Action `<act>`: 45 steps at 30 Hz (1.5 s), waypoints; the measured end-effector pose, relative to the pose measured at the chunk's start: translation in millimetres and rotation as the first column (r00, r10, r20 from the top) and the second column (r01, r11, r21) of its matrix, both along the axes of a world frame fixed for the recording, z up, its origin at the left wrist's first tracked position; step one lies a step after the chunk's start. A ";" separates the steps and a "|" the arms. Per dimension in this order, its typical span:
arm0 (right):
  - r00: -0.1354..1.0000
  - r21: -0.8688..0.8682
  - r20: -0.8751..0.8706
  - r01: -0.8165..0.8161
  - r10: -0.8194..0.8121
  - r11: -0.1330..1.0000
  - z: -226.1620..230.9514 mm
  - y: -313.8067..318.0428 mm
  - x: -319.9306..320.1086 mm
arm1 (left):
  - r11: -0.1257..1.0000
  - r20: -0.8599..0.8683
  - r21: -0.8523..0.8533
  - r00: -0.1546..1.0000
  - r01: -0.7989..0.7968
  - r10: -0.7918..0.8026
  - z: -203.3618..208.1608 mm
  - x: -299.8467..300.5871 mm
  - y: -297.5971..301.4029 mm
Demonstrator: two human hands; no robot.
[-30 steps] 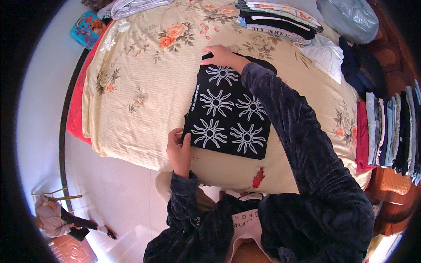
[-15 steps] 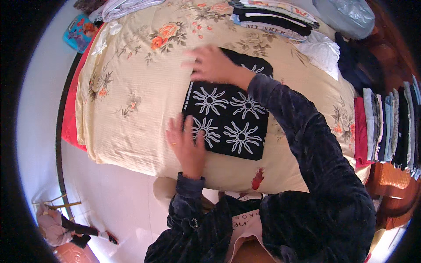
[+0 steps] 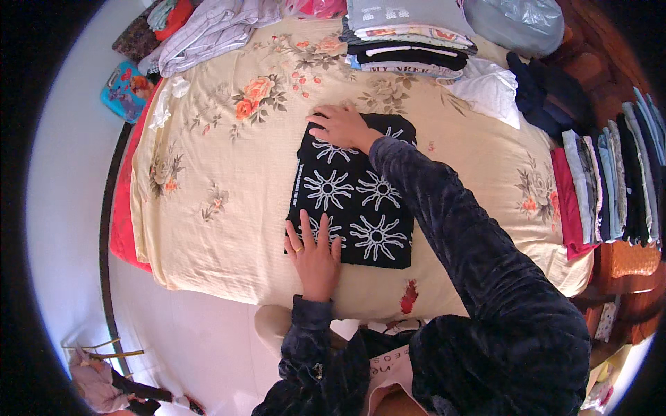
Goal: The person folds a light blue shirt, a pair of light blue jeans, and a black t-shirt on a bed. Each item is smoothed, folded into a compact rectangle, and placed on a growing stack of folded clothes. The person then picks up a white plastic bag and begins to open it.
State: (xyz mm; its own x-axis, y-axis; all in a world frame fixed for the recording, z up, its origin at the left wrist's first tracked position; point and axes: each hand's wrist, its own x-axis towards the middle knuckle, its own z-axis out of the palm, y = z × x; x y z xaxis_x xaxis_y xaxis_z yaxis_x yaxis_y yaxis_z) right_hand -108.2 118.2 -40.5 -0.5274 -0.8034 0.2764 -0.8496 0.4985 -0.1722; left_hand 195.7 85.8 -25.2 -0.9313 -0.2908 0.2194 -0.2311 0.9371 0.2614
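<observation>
The folded black garment (image 3: 350, 225), printed with white wavy-rayed suns, lay at the middle of the frame on a cream floral bedsheet (image 3: 208, 243), squared up with its layers inside, so that it could sit flat. The left hand (image 3: 316, 270) rested palm down over its lower left corner, the fingers spread wide, a ring on one of them; so broad a touch seemed meant to press the cloth down rather than grip it. The right hand (image 3: 345, 130) reached across to the upper left corner, its fingers a little parted and pointing left over the edge — apparently to keep that side straight — and nothing looked pinched. With both hands along the left side, pressure fell at two corners at once. Toward the top of the frame stood a stack of folded clothes (image 3: 409, 50), laid flat on one another, probably so that each layer steadied the next; a loose white cloth (image 3: 489, 90) lay rumpled just beside it. At the right edge, more folded clothes (image 3: 610, 184) were packed close together, likely holding one another in shape.
</observation>
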 end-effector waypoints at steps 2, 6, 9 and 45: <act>1.000 -0.018 0.009 0.014 -0.014 1.000 1.6 3.1 -0.8 | 1.000 -0.010 -0.003 1.000 -0.002 0.002 -0.3 -0.6 1.5; 0.996 -0.078 0.013 0.093 -0.092 0.993 -5.6 13.8 -8.7 | 1.000 -0.030 -0.009 1.000 -0.003 0.003 -0.8 2.2 1.1; 0.973 0.010 -0.104 0.209 -0.207 0.978 -6.0 45.4 -16.8 | 0.999 -0.045 -0.032 0.999 -0.022 0.021 -2.2 11.4 -4.5; 0.653 -0.307 -0.072 0.705 -0.754 0.640 0.4 396.9 321.8 | 0.916 -0.312 -0.055 0.865 0.397 -0.393 -8.9 15.7 109.1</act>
